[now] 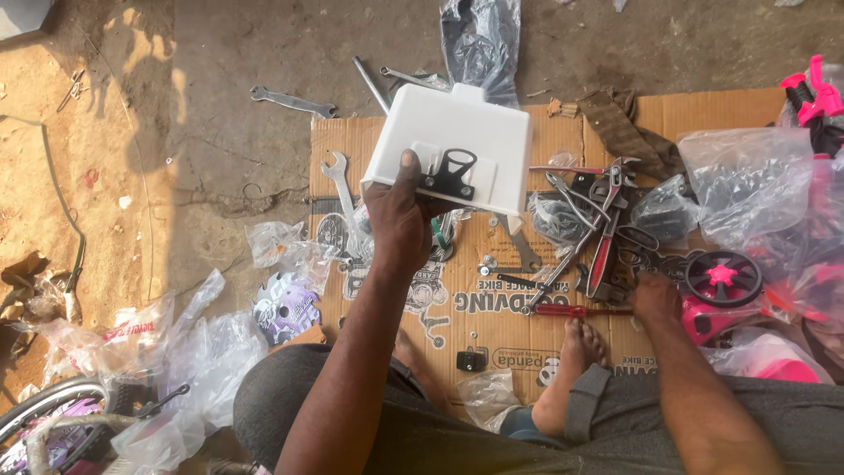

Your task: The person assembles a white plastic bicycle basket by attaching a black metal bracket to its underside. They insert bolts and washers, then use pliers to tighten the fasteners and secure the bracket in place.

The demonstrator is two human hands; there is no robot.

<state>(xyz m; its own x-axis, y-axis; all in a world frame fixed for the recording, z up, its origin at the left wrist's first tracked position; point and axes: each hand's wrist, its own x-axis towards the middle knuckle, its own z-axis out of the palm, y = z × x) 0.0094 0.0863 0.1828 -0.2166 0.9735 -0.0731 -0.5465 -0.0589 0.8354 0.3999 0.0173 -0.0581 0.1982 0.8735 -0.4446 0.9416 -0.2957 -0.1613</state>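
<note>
Head view. The left hand [400, 220], at centre frame, is closed around the lower edge of a white plastic basket [448, 132], thumb pressed on its face; the basket is held up, tilted, above the cardboard sheet [501, 325]. A black metal bracket [450, 173] sits on the basket's face, just right of the thumb.

The right hand [655, 297], at centre right, rests low among a heap of tools [593, 220] on the cardboard; its fingers are hidden from this angle, so whether it grips anything cannot be told. A red-handled screwdriver [571, 310] lies just left of this hand, near a bare foot [576, 352]. A pink and black wheel [723, 277] lies just right of the hand, with clear plastic bags [747, 176] beyond it at the right edge.

Upper left of centre: 1 spanner [294, 101] lies on bare ground, and 1 more spanner [338, 180] lies at the cardboard's left edge. Lower left: crumpled plastic wrapping [193, 352] and part of a bicycle wheel [44, 413].
</note>
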